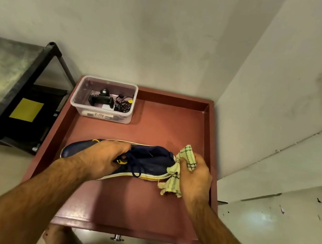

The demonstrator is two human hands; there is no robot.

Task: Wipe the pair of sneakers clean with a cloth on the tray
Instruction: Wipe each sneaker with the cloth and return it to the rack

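Navy sneaker lies sideways mid-tray — left hand grips its laced upper, hiding part; right hand clenches crumpled, checked cloth at the heel. Second sneaker unseen.

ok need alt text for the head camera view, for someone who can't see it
A person's left hand steadies a navy sneaker lying on a red tray, while the right hand presses a striped cloth against its heel end. A clear plastic box holding small black gadgets and cables sits in the tray's far left corner.
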